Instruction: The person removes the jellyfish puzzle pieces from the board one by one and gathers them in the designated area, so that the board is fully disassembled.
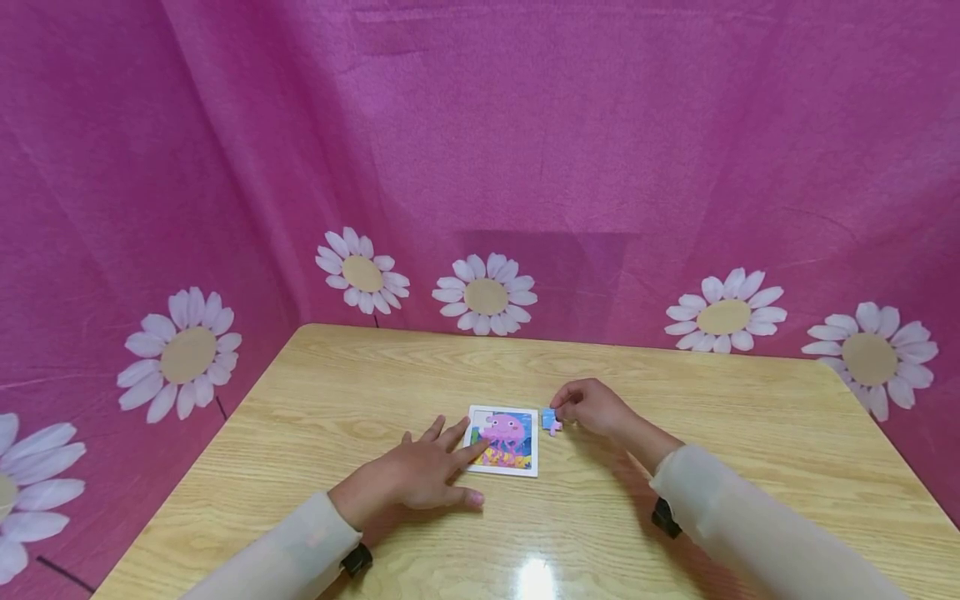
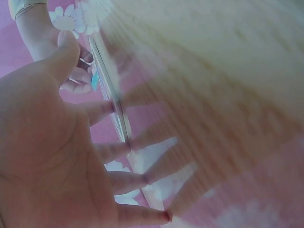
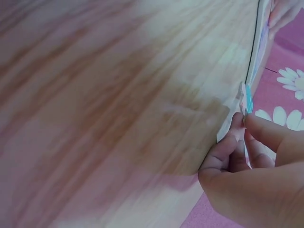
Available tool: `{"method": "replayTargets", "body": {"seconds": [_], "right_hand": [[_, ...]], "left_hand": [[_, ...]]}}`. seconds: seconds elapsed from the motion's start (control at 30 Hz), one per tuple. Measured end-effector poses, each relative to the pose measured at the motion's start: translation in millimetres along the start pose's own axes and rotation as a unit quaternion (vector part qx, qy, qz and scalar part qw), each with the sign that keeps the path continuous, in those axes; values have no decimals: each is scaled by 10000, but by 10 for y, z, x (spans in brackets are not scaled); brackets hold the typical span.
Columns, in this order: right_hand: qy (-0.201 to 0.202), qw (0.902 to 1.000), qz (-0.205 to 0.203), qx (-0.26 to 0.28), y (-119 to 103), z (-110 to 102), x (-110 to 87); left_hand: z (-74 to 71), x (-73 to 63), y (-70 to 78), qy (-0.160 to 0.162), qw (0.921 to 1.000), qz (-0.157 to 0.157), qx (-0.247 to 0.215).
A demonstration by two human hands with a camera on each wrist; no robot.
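At the far left, white flowers (image 1: 187, 356) are shown on a pink cloth (image 1: 555, 125), which is hung behind the wooden table (image 1: 375, 375) too. Next, the left arm is covered by a pale sleeve (image 1: 288, 546), and a small black thing (image 1: 356, 559) is worn under the wrist. The left hand (image 1: 423, 473) is held flat with its fingers spread out; nothing is gripped, and the left edge of the puzzle (image 1: 517, 473) is touched by the fingers. The puzzle is laid on the table between the two hands. A pink jellyfish is shown on it, and a pale gap is seen at its top left. Just right of it, a blue and pink piece (image 1: 551, 418) is pinched by the finger and thumb of the right hand (image 1: 597, 408).
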State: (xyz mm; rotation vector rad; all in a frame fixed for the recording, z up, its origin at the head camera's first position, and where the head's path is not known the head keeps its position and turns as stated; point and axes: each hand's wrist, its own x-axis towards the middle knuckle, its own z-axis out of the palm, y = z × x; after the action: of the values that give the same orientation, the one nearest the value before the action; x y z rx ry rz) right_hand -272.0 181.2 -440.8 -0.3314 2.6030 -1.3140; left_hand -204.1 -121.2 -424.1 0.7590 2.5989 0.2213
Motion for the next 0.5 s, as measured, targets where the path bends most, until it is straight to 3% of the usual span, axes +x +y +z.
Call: {"method": "replayTargets", "body": {"seconds": [0.2, 0.5], "right_hand": [[197, 9992, -72, -337, 21, 23, -26], [326, 9985, 4, -431, 93, 52, -20]], "left_hand": [[-13, -5, 19, -2, 10000, -13, -40], [-12, -1, 5, -18, 10000, -35, -30]]}}
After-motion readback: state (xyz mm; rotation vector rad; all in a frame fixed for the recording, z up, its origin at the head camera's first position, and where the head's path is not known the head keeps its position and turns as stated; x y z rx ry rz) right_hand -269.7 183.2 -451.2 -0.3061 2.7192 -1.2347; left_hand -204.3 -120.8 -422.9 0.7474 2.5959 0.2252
